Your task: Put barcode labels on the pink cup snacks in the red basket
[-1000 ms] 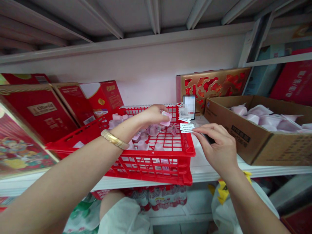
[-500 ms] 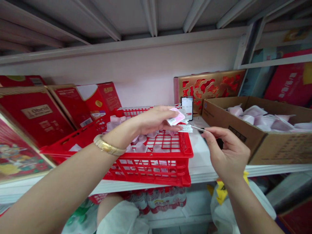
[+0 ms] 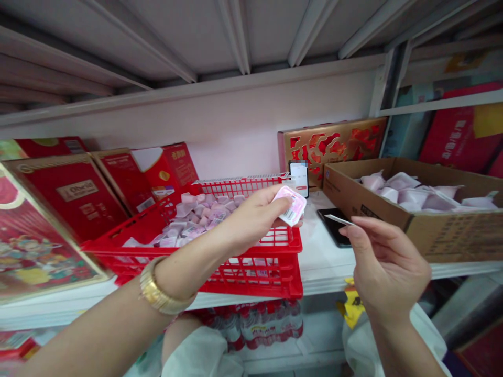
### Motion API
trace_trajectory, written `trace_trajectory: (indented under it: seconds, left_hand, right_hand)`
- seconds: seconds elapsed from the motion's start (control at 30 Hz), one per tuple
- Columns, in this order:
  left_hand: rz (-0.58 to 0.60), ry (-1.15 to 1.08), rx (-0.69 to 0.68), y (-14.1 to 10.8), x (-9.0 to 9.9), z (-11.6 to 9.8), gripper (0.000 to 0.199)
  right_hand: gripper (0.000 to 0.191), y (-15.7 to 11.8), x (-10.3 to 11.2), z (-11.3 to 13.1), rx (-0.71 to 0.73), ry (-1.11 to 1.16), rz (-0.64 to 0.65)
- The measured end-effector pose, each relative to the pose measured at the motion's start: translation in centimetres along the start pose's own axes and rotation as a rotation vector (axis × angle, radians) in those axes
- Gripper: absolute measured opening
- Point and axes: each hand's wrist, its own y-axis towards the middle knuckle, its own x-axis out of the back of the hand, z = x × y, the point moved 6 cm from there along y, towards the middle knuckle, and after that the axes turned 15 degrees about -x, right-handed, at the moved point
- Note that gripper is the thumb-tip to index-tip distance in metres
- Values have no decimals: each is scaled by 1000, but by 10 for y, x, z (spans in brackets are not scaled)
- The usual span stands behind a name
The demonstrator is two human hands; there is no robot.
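My left hand [image 3: 261,212] is closed around a small sealed cup [image 3: 295,203] with a pink and white lid. A barcode shows on the lid, which faces me, and the thumb presses on it. That hand hovers over the right end of a red plastic basket [image 3: 251,250]. Many similar pale pink cups [image 3: 196,217] lie heaped in the basket. My right hand [image 3: 387,262] pinches a thin white strip [image 3: 338,220], seen nearly edge-on, between thumb and forefinger. The strip is apart from the cup and points left, above a dark flat device [image 3: 334,228] on the shelf.
A cardboard box [image 3: 451,238] of wrapped pale cups stands at right. Behind, a phone [image 3: 301,178] leans upright near a gold and red box [image 3: 334,141]. Red gift boxes [image 3: 70,193] line the left. Packed bottles [image 3: 271,324] sit below, and a metal shelf [image 3: 188,42] hangs overhead.
My right hand has drawn right and down, away from the left hand, with the white strip. My left hand has tilted the cup so its lid faces me. The view has shifted slightly.
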Motion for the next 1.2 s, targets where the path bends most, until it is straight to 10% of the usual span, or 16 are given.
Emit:
trace_trajectory:
  seconds: [1.2]
  left_hand:
    - [-57, -58, -104, -11, -1, 13, 11]
  right_hand:
    - [19, -13, -36, 0, 89, 2, 252]
